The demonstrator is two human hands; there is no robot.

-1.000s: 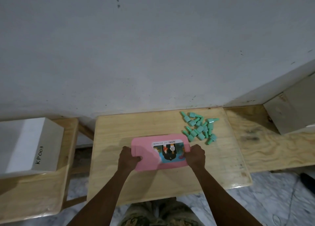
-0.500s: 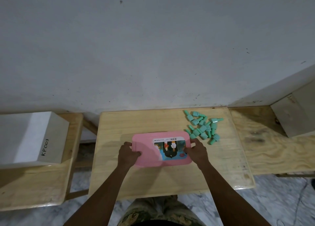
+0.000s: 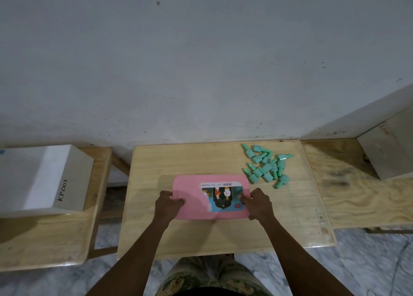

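Observation:
A flat pink plastic case (image 3: pixel 192 193) with a picture label on its right half lies in the middle of a small wooden table (image 3: pixel 183 159). My left hand (image 3: pixel 167 206) grips the case's left edge, thumb on top. On the right edge my right hand (image 3: pixel 259 204) holds it the same way, thumb pressing on the label. A heap of several small teal plastic pieces (image 3: pixel 267 167) lies on the table's far right, just beyond the case's right corner and apart from both hands.
A white box marked KP003 (image 3: pixel 42 179) sits on a wooden bench at the left. Another pale box (image 3: pixel 388 152) stands on the plywood bench (image 3: pixel 357 197) at the right. A grey wall rises directly behind the table. Marble floor lies below.
The case and both hands stay in place on the table; only the camera view has shifted slightly. My grip on the two edges is unchanged.

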